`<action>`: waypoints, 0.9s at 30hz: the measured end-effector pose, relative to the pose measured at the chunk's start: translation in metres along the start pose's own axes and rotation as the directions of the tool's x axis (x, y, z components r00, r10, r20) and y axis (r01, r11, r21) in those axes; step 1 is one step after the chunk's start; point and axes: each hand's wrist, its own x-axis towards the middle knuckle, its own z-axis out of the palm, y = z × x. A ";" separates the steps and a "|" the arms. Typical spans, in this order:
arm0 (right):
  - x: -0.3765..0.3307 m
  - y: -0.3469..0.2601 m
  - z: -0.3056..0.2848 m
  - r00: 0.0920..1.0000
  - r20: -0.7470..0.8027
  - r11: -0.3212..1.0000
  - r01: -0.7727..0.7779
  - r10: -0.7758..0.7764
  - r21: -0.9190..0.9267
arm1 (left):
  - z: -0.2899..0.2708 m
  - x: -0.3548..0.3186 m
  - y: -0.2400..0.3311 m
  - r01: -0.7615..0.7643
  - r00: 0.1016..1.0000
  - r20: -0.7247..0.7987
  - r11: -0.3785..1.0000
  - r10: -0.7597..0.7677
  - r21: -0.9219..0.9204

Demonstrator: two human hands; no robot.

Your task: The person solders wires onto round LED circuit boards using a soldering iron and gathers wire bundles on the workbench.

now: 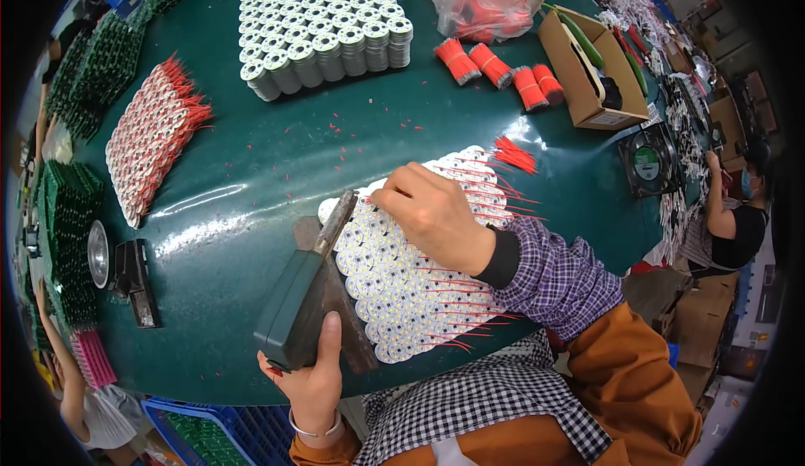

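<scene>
My left hand (pixel 312 382) is wrapped round the handle of a dark green soldering gun (pixel 289 311). Its metal tip points up and right, to the upper left corner of a panel of round white LED boards (pixel 394 290). Thin red wires (pixel 457 286) stick out from the right part of the panel. Over the panel's upper part, my right hand (pixel 436 219) has thumb and forefinger pinched close to the gun's tip. A bit of red shows at the fingertips, seemingly a wire end. A flat brownish metal bar (pixel 348 319) lies under the gun, along the panel's left edge.
Loose red wires (pixel 516 155) lie beyond the panel, with bundled red wires (pixel 458 62) farther back. Stacked round boards (pixel 323 47) stand at the back; a wired panel (pixel 155 135) lies left. A cardboard box (pixel 616 101) and black fan (pixel 647 161) are right. A co-worker (pixel 729 223) sits far right.
</scene>
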 end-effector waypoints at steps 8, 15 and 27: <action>0.001 0.000 0.000 1.000 -0.001 1.000 -0.005 0.005 0.005 | 0.002 0.007 -0.002 0.008 0.999 0.036 1.000 -0.009 0.025; 0.001 -0.001 -0.001 1.000 0.004 1.000 -0.011 0.011 0.002 | 0.000 0.008 0.010 0.188 0.978 0.086 0.982 -0.188 0.001; 0.001 -0.001 0.000 1.000 0.001 1.000 -0.016 0.016 0.014 | 0.001 0.003 0.012 0.050 0.996 -0.072 0.998 -0.052 -0.029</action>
